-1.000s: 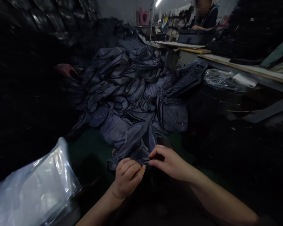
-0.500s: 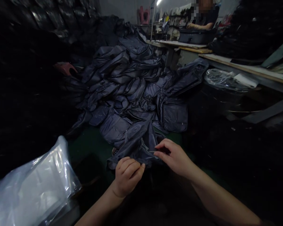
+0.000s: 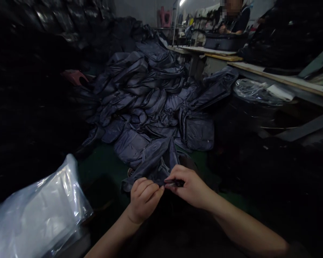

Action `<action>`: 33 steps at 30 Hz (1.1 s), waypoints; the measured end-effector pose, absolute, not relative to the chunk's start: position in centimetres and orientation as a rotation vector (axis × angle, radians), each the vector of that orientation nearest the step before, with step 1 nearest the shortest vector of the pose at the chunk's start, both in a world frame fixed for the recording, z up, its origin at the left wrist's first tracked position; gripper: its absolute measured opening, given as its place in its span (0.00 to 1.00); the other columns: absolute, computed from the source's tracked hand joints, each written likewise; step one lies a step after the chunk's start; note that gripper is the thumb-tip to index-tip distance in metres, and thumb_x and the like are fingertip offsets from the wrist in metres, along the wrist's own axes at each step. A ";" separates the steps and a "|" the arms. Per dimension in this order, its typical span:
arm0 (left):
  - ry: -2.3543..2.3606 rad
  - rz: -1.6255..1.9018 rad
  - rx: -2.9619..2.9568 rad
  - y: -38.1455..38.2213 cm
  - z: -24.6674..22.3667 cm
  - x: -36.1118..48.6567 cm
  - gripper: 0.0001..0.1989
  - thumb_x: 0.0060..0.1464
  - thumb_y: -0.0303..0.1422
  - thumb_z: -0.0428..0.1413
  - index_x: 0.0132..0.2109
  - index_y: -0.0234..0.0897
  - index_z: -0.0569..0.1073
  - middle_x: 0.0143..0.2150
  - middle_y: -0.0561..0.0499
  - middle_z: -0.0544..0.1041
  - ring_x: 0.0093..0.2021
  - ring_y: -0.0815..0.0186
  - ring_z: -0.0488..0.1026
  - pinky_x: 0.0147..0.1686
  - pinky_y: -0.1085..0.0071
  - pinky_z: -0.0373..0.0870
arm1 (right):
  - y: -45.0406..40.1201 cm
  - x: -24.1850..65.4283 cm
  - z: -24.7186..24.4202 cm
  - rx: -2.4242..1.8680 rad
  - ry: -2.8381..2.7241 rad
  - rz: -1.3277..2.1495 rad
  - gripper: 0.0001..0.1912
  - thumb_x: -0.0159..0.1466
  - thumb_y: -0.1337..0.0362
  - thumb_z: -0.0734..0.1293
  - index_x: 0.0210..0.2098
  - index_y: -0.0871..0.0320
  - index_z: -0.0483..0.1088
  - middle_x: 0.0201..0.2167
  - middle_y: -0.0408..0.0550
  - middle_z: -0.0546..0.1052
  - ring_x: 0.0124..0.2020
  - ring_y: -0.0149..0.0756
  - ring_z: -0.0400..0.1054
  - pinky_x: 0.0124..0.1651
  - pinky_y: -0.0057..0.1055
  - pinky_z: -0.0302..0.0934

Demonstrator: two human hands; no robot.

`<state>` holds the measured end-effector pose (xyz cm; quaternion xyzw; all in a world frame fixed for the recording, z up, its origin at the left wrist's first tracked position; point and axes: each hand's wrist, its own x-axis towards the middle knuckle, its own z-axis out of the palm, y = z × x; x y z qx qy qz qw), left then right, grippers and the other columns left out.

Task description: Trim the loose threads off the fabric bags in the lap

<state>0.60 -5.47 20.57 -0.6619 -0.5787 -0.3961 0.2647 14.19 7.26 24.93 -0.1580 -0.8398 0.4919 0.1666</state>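
Here's the dark cloth (image 3: 153, 161), bunched at the near edge of the heap (image 3: 145, 96), its border pinched by the left hand (image 3: 145, 196). The right hand (image 3: 191, 186) grips a slim dark tool (image 3: 177, 183), tip just beside the left: one slip could nick skin or fabric, dim light making that likelier!

Workshop with worktable (image 3: 288, 79), heaped bags (image 3: 129, 68)

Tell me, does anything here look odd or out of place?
Mainly the heap of dark bags: they sprawl, crumpled and overlapping, onto the green floor rather than standing in neat stacks. No clear damage shows, though the light is dim.
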 end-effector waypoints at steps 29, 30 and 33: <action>-1.543 -1.106 -1.768 -5.2 20.6 0.3 0.09 0.42 0.21 0.61 0.27 0.38 0.70 0.25 0.56 0.72 0.30 0.70 0.69 0.38 0.67 0.68 | 9.0 16.6 24.6 -0.767 -2.248 1.731 0.11 0.58 0.58 0.66 0.38 0.57 0.70 0.31 0.43 0.73 0.33 0.33 0.66 0.36 0.29 0.61; -1.543 -1.105 -1.768 -5.2 20.5 0.3 0.09 0.42 0.21 0.61 0.27 0.38 0.70 0.25 0.56 0.72 0.30 0.70 0.69 0.38 0.67 0.68 | 8.9 16.6 24.6 -0.741 -2.258 1.763 0.11 0.58 0.58 0.67 0.38 0.57 0.70 0.31 0.43 0.73 0.33 0.34 0.66 0.36 0.29 0.61; -1.545 -1.099 -1.784 -5.4 20.3 0.4 0.09 0.42 0.21 0.61 0.28 0.38 0.71 0.25 0.56 0.72 0.30 0.70 0.69 0.39 0.66 0.68 | 8.8 16.4 24.6 -0.720 -2.281 1.778 0.11 0.57 0.59 0.68 0.37 0.57 0.72 0.33 0.44 0.75 0.36 0.36 0.68 0.39 0.30 0.61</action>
